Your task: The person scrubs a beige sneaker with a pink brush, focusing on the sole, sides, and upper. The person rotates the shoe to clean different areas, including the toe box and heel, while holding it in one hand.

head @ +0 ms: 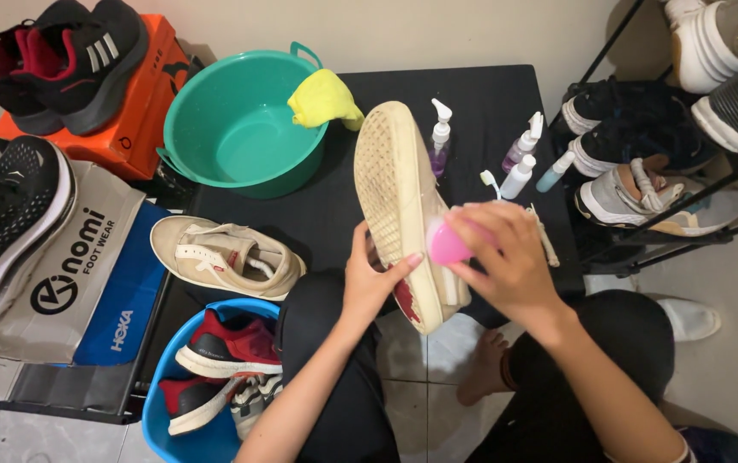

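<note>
While hands scrub shoe (pixel 399 206), green basin (pixel 236 129) holds water, yellow cloth (pixel 323 99).

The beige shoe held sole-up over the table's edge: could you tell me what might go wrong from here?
The left hand alone grips the beige shoe while the right hand presses a pink brush against its edge; a hard scrub might twist it loose. A swing could topple the bottles just behind.

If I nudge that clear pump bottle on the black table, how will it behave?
The pump bottle is tall, narrow and stands upright, so it would probably tip rather than slide. It looks like light plastic, only partly filled. If tipped, it may knock the spray bottles beside it.
</note>
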